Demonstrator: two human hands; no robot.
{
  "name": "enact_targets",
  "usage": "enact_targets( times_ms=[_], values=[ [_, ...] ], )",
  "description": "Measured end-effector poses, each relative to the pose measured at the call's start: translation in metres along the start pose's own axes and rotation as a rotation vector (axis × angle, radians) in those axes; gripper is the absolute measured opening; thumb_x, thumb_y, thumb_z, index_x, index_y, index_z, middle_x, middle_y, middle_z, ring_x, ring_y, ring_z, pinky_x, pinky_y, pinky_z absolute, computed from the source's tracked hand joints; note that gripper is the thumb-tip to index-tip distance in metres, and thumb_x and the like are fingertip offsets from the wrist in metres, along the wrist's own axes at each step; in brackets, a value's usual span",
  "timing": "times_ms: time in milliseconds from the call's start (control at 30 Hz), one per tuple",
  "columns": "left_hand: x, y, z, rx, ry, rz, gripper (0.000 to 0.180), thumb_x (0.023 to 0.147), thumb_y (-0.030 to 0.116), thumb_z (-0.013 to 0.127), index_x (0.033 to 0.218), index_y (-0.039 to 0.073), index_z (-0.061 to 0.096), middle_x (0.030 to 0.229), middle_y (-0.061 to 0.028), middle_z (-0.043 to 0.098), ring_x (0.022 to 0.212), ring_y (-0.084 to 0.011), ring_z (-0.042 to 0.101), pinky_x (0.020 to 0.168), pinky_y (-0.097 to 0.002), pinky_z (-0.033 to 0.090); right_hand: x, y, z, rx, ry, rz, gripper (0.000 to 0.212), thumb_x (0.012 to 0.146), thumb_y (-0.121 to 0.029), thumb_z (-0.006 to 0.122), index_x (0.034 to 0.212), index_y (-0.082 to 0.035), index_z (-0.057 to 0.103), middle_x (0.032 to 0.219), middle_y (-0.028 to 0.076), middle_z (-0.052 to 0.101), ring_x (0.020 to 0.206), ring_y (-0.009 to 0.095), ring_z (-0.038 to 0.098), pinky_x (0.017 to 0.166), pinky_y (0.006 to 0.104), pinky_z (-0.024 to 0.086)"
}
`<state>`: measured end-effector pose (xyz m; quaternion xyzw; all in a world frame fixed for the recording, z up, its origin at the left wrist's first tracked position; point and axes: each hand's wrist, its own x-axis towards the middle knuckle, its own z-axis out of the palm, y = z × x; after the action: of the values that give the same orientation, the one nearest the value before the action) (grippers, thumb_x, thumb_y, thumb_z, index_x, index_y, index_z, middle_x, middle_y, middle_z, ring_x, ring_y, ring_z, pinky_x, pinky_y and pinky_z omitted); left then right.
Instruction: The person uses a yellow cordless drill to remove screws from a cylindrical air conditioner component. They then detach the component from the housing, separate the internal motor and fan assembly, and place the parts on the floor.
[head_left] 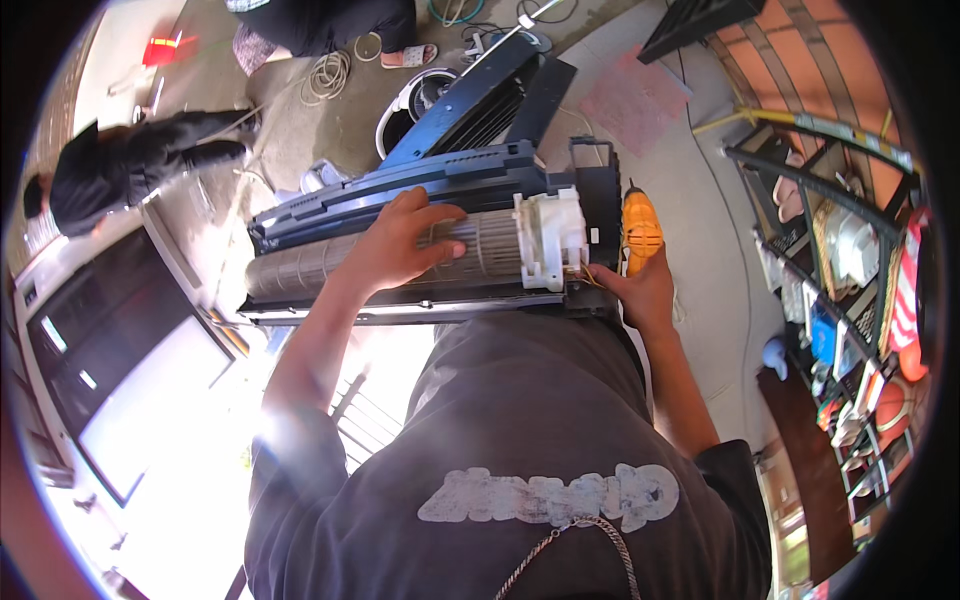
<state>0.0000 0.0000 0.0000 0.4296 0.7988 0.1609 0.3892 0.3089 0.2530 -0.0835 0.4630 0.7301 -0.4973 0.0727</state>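
An indoor air-conditioner unit with its cover off lies across my lap, its dark casing (400,180) running left to right. Along it sits a dusty grey cylindrical blower fan (310,268), with a white plastic bracket (545,240) at its right end. My left hand (400,240) rests on the fan, thumb and index finger apart and nothing held in it. An orange power drill (642,232) points away from me beside the unit's right end. My right hand (645,288) is closed at the drill's rear, fingers partly hidden. Its thumb reaches thin wires below the bracket.
Blue and black casing panels (460,110) lean beyond the unit, by a round white tub (400,110). Coiled cable (326,78) lies on the floor. Two other people are beyond, one in black (130,170) at left. A loaded black shelf rack (790,250) stands at right.
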Motion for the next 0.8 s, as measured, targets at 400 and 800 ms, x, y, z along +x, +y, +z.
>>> enact_targets(
  times_ms=[400,800],
  values=[
    [0.0,-0.025,0.042,-0.216,0.326,-0.086,0.036,0.104,0.039,0.07,0.114,0.007,0.08,0.11,-0.0198,0.068,0.107,-0.0416,0.068,0.094,-0.0502,0.054,0.006,0.003,-0.012,-0.18,-0.01,-0.069,0.075,0.083,-0.029,0.091,0.143,0.001,0.058,0.129,0.016,0.073,0.117,0.029,0.072,0.102,0.0414,0.054],
    [0.004,-0.025,0.034,-0.095,0.14,-0.064,0.051,0.103,0.052,0.067,0.115,0.004,0.08,0.114,-0.0185,0.068,0.119,-0.0396,0.064,0.107,-0.0504,0.046,-0.009,-0.02,-0.017,-0.13,-0.004,0.114,0.065,0.089,-0.028,0.087,0.143,-0.001,0.061,0.123,0.012,0.071,0.1,0.018,0.07,0.085,0.0343,0.057]
  ],
)
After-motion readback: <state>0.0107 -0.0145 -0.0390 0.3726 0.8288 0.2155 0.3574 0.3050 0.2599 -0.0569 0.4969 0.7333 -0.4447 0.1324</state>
